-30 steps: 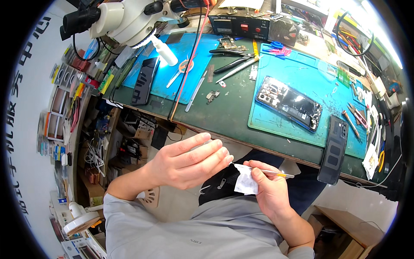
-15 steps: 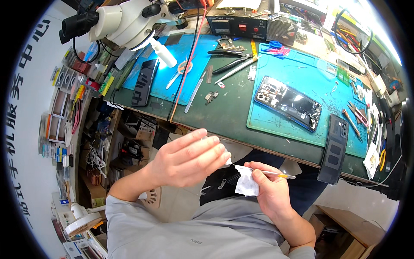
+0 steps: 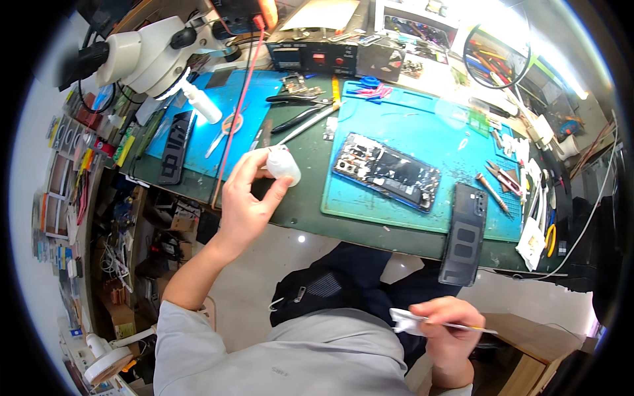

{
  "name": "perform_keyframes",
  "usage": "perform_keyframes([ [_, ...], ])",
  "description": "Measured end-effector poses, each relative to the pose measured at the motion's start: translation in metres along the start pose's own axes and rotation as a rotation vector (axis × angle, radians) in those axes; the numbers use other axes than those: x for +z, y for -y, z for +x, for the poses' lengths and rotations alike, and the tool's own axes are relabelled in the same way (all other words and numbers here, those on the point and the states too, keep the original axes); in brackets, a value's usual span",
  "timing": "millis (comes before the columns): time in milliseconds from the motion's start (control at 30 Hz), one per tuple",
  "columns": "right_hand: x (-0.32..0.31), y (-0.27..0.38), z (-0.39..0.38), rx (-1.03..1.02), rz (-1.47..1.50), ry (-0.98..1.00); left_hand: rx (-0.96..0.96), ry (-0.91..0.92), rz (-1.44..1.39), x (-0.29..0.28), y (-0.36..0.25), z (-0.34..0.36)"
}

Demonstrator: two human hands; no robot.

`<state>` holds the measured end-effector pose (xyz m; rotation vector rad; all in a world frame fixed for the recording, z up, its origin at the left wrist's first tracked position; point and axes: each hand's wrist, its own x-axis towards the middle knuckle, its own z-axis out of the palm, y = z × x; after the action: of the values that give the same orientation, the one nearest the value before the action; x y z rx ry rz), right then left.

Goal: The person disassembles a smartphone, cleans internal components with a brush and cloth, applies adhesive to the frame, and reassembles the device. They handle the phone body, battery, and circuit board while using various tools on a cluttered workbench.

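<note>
My left hand (image 3: 242,210) is raised at the bench's front edge, thumb and fingers closed around a small translucent white squeeze bottle (image 3: 284,167). Low on the right, my right hand (image 3: 452,335) pinches a crumpled white tissue (image 3: 405,321) together with a thin brush-like stick (image 3: 474,327), whose yellowish end points right. Its other end is hidden by the fingers and tissue. An opened phone (image 3: 387,172) with bared circuitry and battery lies on a blue work mat (image 3: 396,125). Right of it, a dark phone back cover (image 3: 464,231) overhangs the front edge.
A microscope (image 3: 148,56) stands at the back left above another blue mat, where a white dropper bottle (image 3: 202,104) and a dark phone part (image 3: 177,146) lie. Pliers (image 3: 298,119) and tweezers rest mid-bench. A screwdriver (image 3: 494,195) lies at the right. Cables hang beside my left hand.
My left hand has gone from beside the tissue up and forward over the bench edge, bringing the bottle into view. My right hand has moved right and down, still holding tissue and stick. The view has shifted.
</note>
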<state>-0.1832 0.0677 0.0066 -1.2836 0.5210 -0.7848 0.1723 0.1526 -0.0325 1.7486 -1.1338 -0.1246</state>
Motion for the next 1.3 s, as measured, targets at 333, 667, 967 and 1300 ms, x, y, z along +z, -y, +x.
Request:
perform_keyframes([
  [333, -0.118, 0.033, 0.012, -0.375, -0.804, -0.454, 0.313, -0.366, 0.415, 0.002, 0.023, -0.043],
  [667, -0.133, 0.035, 0.086, -0.278, -0.782, -0.232, 0.857, 0.574, 0.276, 0.139, -0.110, -0.012],
  [967, -0.127, 0.024, 0.118, -0.200, -0.871, -0.039, 0.810, 0.665, 0.241, 0.166, -0.112, -0.002],
  [1300, -0.123, 0.021, 0.128, -0.158, -0.910, 0.008, 0.807, 0.686, 0.209, 0.168, -0.109, 0.001],
])
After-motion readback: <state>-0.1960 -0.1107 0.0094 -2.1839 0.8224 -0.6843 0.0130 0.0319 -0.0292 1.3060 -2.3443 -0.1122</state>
